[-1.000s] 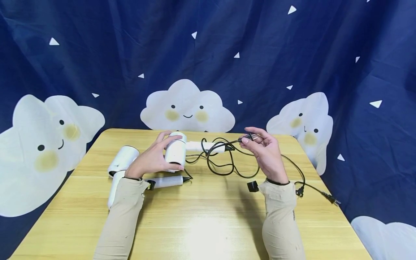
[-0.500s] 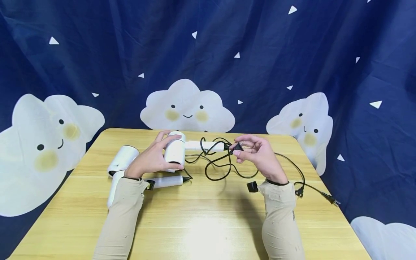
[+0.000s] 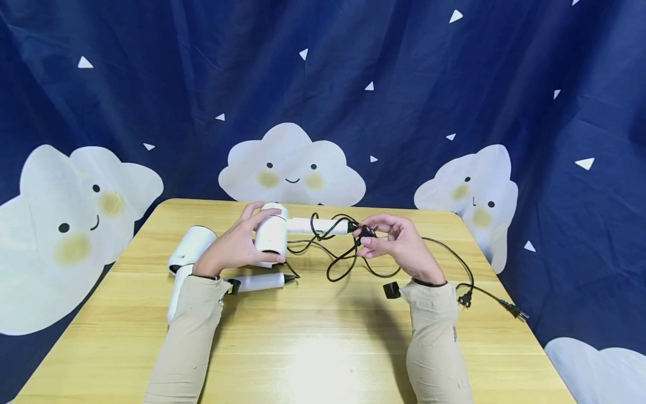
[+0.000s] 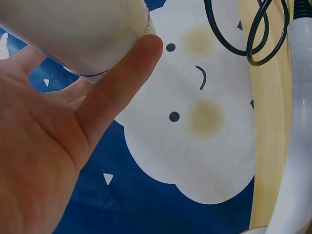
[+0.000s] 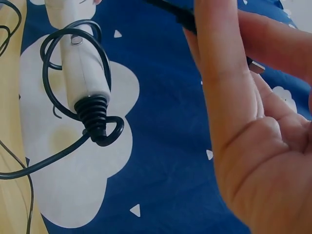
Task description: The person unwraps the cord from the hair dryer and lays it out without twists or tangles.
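In the head view my left hand (image 3: 237,244) grips the barrel of a white hair dryer (image 3: 271,235), thumb on the near side and fingers over the far side. Its handle (image 3: 323,226) points right, with a loose loop of black power cord (image 5: 45,73) around it in the right wrist view. My right hand (image 3: 404,247) pinches the cord's black plug (image 3: 367,233) beside the handle's end. The right wrist view shows a metal prong (image 5: 255,66) between the fingers; the rest of the plug is mostly hidden.
Left of my left hand lies another white barrel (image 3: 192,247). A white handle (image 3: 259,281) and a white piece (image 3: 178,294) are partly hidden by my left arm. Two black plugs (image 3: 465,299) with cords lie at the table's right. A patterned blue curtain (image 3: 323,67) hangs behind.
My right hand has moved left and down with the plug, close to the handle's end, and has shifted only slightly in the last half second. The hanging cord loop is smaller. My left hand stays in place.
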Demonstrator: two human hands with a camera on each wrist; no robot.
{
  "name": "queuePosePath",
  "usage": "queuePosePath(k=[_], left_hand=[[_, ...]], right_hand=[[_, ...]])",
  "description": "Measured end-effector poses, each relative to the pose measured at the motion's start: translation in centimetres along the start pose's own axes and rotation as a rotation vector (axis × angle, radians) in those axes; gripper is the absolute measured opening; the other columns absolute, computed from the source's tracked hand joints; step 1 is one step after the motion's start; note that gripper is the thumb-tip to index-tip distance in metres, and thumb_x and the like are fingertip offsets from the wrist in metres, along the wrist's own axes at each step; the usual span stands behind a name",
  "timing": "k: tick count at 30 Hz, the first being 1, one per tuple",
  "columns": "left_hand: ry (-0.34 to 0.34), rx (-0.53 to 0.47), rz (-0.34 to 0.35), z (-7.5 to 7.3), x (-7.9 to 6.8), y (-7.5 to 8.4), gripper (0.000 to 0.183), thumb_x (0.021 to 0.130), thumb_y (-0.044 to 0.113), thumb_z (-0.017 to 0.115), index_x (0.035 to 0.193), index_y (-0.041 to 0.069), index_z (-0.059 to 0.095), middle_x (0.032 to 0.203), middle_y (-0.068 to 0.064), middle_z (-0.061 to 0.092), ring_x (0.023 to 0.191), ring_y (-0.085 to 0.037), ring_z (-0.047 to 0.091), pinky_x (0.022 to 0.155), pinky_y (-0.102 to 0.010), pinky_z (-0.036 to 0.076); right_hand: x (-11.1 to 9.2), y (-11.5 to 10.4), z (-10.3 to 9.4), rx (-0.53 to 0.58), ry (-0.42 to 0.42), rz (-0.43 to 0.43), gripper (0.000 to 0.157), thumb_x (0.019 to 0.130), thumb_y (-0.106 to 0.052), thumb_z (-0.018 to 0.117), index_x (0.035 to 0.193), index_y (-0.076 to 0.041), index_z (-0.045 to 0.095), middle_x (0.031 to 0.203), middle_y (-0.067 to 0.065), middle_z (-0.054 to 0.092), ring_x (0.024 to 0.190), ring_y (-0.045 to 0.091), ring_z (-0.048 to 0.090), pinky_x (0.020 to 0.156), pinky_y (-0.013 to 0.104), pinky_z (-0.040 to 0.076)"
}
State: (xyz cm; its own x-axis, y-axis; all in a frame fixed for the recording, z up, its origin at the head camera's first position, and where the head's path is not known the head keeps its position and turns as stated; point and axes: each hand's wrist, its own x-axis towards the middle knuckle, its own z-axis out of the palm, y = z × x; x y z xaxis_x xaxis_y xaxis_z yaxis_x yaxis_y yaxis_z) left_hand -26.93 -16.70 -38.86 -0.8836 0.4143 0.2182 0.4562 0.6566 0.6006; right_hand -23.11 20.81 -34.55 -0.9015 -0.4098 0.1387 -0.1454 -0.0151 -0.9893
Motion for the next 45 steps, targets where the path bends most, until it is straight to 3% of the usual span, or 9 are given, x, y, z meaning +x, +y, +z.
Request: queuePosePath(k=[4,10,15,19,25,32,39,42,45], left_hand=[[0.002,-0.001,0.001,-0.1,-0.1,0.2,0.108,0.061,0.070,0.091,0.153,0.038,0.044,0.165,-0.012,0.025,0.125,-0.038,0.056,0.094,-0.054,0.052],[0.004,-0.001,0.003,-0.1,-0.1,0.1,0.109,0.061,0.069,0.091,0.153,0.037,0.044,0.165,-0.012,0.025,0.124,-0.037,0.056,0.093,-0.053,0.052],[0.005,0.004,0.005,-0.1,0.0,0.0,0.108,0.061,0.069,0.091,0.153,0.037,0.044,0.165,-0.013,0.025,0.125,-0.038,0.056,0.094,-0.053,0.052],[0.008,0.008,0.005,-0.2,0.1,0.0,0.109,0.061,0.070,0.091,0.153,0.037,0.044,0.165,-0.013,0.025,0.125,-0.038,0.056,0.094,-0.053,0.052],[0.007,0.004,0.005,-0.2,0.1,0.1,0.108,0.060,0.070,0.091,0.153,0.037,0.045,0.164,-0.012,0.026,0.124,-0.037,0.056,0.094,-0.053,0.052],[0.007,0.002,0.006,-0.2,0.0,0.1,0.108,0.061,0.069,0.091,0.153,0.037,0.044,0.164,-0.012,0.026,0.122,-0.036,0.058,0.092,-0.051,0.052],[0.006,0.005,0.004,-0.2,0.0,0.1,0.108,0.060,0.070,0.091,0.153,0.038,0.044,0.164,-0.012,0.026,0.123,-0.036,0.057,0.094,-0.053,0.052],[0.003,0.000,0.004,-0.2,0.0,0.2,0.109,0.060,0.070,0.091,0.153,0.038,0.044,0.165,-0.013,0.025,0.124,-0.037,0.057,0.093,-0.052,0.053],[-0.002,-0.008,0.003,-0.2,0.0,0.2,0.109,0.060,0.069,0.091,0.153,0.038,0.044,0.166,-0.014,0.024,0.124,-0.037,0.058,0.092,-0.051,0.053]], right_hand=[[0.0,0.0,0.0,0.013,-0.036,0.013,0.030,0.093,0.009,0.067,0.123,0.010,0.061,0.112,0.007,0.076,0.086,0.025,0.080,0.082,0.045,0.062],[0.1,0.2,-0.1,-0.115,-0.085,0.018,0.025,0.098,-0.006,0.069,0.116,0.011,0.065,0.108,0.017,0.076,0.085,0.024,0.079,0.083,0.047,0.062],[0.1,0.0,0.0,-0.182,-0.037,0.067,0.032,0.104,-0.022,0.063,0.107,0.009,0.069,0.103,0.016,0.078,0.083,0.022,0.078,0.081,0.043,0.063],[0.1,0.0,-0.4,-0.222,0.009,0.075,0.033,0.105,-0.023,0.061,0.108,0.009,0.070,0.100,0.013,0.077,0.081,0.021,0.078,0.082,0.046,0.063],[0.0,0.1,-0.8,-0.229,0.011,0.107,0.024,0.102,-0.011,0.064,0.122,0.003,0.064,0.107,0.020,0.074,0.083,0.026,0.078,0.080,0.043,0.063],[0.0,0.6,-1.2,-0.296,-0.055,0.167,0.031,0.095,-0.001,0.067,0.124,0.007,0.058,0.113,0.021,0.067,0.084,0.030,0.078,0.080,0.042,0.064],[-0.4,0.8,-2.1,-0.494,-0.067,0.254,0.033,0.087,-0.017,0.081,0.113,-0.001,0.068,0.110,0.014,0.072,0.085,0.015,0.074,0.081,0.031,0.060],[-0.5,0.7,-2.3,-0.579,-0.039,0.254,0.028,0.086,-0.021,0.083,0.107,-0.005,0.074,0.104,0.009,0.076,0.085,0.013,0.070,0.080,0.031,0.056],[-0.6,0.5,-2.4,-0.590,0.000,0.251,0.024,0.087,-0.021,0.082,0.106,-0.007,0.076,0.101,0.008,0.078,0.088,0.015,0.070,0.081,0.033,0.056]])
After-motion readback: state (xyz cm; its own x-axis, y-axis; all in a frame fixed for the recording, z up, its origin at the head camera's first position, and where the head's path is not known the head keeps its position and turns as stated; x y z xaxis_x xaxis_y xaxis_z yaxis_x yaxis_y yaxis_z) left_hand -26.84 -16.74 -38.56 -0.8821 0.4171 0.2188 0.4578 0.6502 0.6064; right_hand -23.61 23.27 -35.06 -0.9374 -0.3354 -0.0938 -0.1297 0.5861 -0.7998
